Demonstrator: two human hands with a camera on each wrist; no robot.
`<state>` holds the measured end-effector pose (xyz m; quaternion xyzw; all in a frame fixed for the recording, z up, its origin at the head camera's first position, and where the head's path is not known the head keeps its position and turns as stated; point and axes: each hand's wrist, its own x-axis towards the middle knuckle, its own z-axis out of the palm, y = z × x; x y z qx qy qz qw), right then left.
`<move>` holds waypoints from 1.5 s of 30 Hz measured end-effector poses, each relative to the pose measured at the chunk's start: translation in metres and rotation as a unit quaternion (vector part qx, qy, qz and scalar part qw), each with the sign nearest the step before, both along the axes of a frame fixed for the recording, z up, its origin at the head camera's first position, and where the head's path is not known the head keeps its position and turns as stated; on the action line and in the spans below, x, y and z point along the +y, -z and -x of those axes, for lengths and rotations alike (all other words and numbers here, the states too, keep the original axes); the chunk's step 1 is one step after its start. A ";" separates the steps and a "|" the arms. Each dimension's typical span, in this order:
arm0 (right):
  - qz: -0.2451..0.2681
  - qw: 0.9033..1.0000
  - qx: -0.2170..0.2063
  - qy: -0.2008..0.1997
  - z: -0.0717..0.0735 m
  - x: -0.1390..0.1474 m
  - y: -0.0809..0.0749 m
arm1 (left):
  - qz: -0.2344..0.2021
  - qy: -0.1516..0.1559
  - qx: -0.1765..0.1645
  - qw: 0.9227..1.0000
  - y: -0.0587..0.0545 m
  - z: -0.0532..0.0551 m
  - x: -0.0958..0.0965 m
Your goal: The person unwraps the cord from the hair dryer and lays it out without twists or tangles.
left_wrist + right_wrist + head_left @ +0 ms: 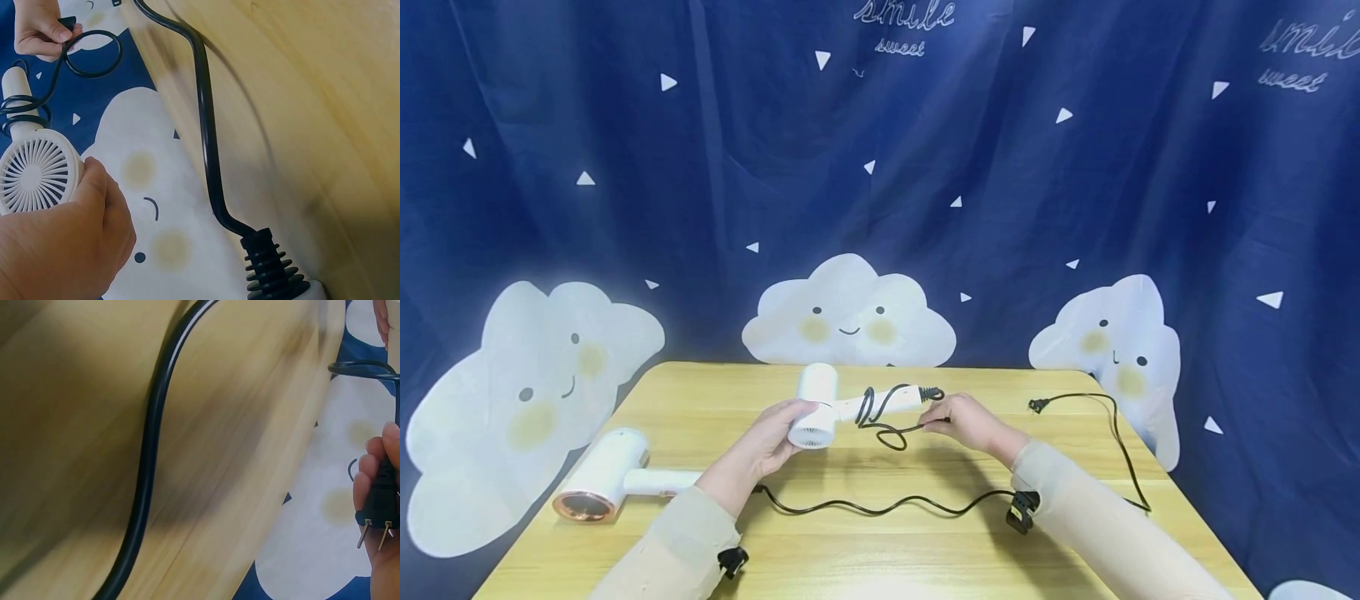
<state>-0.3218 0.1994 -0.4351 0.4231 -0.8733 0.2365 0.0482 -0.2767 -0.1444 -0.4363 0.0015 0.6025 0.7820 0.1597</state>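
Note:
A small white hair dryer [817,385] is held up over the middle of the table, its handle pointing right. My left hand [772,435] grips it by the head, next to the slotted vent grille [37,172]. Black power cord [24,119] winds loosely round the handle, with a free loop hanging off it. To the right of the handle, my right hand [967,423] pinches the cord's end at the two-pin plug [379,503]. Both metal pins stick out past the fingers in the right wrist view.
A larger white hair dryer [606,468] with a copper-coloured ring lies at the table's left. Its black cord [917,499] runs across the wooden table [850,567] beneath my arms, curving to a plug [1038,405] at back right. A blue cloud-print curtain [850,208] hangs behind.

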 end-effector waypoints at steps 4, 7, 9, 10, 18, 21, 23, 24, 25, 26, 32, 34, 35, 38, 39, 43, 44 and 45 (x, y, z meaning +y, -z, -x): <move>0.010 1.000 0.015 -0.015 -0.004 0.001 0.001 | -0.005 0.003 0.001 1.000 0.001 0.001 -0.001; 0.012 0.999 0.030 -0.025 -0.006 0.001 0.001 | -0.008 -0.001 0.003 1.000 0.001 0.002 -0.002; 0.015 0.999 0.035 -0.031 -0.007 0.000 0.000 | -0.005 0.000 0.006 1.000 0.001 0.002 -0.002; 0.017 0.999 0.037 -0.034 -0.008 0.000 0.000 | -0.004 0.000 0.007 1.000 0.001 0.003 -0.002; 0.024 0.998 0.041 -0.045 -0.012 -0.001 -0.004 | -0.001 0.011 0.011 1.000 0.001 0.004 -0.003; 0.024 0.998 0.043 -0.051 -0.013 -0.001 -0.005 | -0.001 0.009 0.007 1.000 0.001 0.004 -0.003; 0.025 0.997 0.042 -0.054 -0.015 -0.001 -0.006 | 0.000 0.009 0.006 1.000 0.002 0.003 -0.003; 0.026 0.997 0.041 -0.056 -0.015 -0.001 -0.007 | 0.000 0.008 0.005 1.000 0.002 0.003 -0.003; 0.027 0.997 0.041 -0.057 -0.016 -0.001 -0.007 | 0.000 0.008 0.004 1.000 0.002 0.003 -0.003; 0.028 0.997 0.040 -0.058 -0.017 -0.001 -0.008 | 0.000 0.007 0.003 1.000 0.002 0.003 -0.004; 0.045 0.995 0.051 -0.069 -0.020 0.000 -0.013 | -0.008 0.005 0.002 1.000 0.002 0.004 -0.004; 0.054 0.994 0.055 -0.071 -0.021 0.000 -0.015 | -0.010 0.006 0.003 1.000 0.001 0.003 -0.004; 0.058 0.994 0.055 -0.071 -0.021 0.000 -0.015 | -0.010 0.007 0.003 1.000 0.001 0.003 -0.004; 0.065 0.994 0.055 -0.065 -0.023 0.001 -0.018 | -0.010 0.007 0.004 1.000 0.001 0.003 -0.003; 0.066 0.994 0.054 -0.063 -0.023 0.001 -0.019 | -0.010 0.007 0.004 1.000 0.001 0.003 -0.003; 0.064 0.995 0.055 -0.053 -0.026 0.001 -0.024 | -0.012 0.002 -0.001 1.000 0.001 0.004 -0.003; 0.063 0.995 0.054 -0.051 -0.026 0.001 -0.025 | -0.010 0.002 -0.001 1.000 0.001 0.004 -0.003; 0.063 0.995 0.053 -0.049 -0.027 0.001 -0.027 | -0.012 0.000 -0.002 1.000 0.002 0.004 -0.003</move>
